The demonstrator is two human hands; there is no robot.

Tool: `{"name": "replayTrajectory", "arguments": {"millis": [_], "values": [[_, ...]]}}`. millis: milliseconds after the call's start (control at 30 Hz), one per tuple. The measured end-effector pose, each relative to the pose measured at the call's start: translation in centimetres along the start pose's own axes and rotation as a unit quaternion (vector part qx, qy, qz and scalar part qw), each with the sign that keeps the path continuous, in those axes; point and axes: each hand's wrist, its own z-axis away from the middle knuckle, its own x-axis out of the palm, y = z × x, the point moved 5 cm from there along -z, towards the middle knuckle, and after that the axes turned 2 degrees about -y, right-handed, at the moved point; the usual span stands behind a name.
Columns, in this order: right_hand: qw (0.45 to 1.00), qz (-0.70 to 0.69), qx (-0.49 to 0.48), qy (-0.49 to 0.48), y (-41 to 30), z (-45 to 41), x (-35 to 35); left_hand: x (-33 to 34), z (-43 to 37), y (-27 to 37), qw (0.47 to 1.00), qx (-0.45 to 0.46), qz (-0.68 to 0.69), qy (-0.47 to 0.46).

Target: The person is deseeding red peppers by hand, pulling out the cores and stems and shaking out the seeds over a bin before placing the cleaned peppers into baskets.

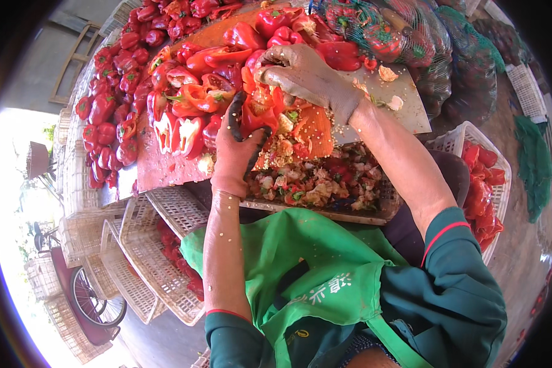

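My left hand point(239, 147), in a pinkish glove with dark fingers, holds an opened red bell pepper point(260, 115) over the worktop. Just right of it, my right hand point(303, 76), in a brownish coated glove, is bent over the same pepper with its fingers curled; whether it pinches anything is hidden. Pale seeds cling to the pepper's inside. Halved red peppers point(202, 96) lie heaped to the left and behind. Seeds and core scraps cover an orange board point(319, 133) below the hands.
Below the worktop's near edge, a crate of cores and scraps point(317, 188) stands before my green apron. Whole red peppers point(103, 108) are piled at left. Filled mesh bags point(469, 78) stand at upper right. White plastic crates point(503, 179) with peppers flank me on both sides.
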Motion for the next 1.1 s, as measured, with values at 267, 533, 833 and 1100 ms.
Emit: {"name": "replayTrajectory", "arguments": {"millis": [267,533,833,1100], "values": [[0.997,-0.035,-0.056,-0.04,-2.0,1.5,1.1,-0.4,0.8,-1.4,0.978,-0.046,0.205,-0.012],[0.997,-0.05,-0.047,0.038,0.3,0.7,0.0,0.2,2.0,2.2,0.977,0.17,-0.131,0.009],[0.985,-0.11,-0.112,0.064,4.9,-0.4,0.9,1.1,2.3,1.4,0.993,0.064,0.037,0.089],[0.965,0.009,-0.236,0.111,5.1,0.5,1.4,-0.4,2.6,-0.3,0.974,0.113,-0.141,0.14]]}}
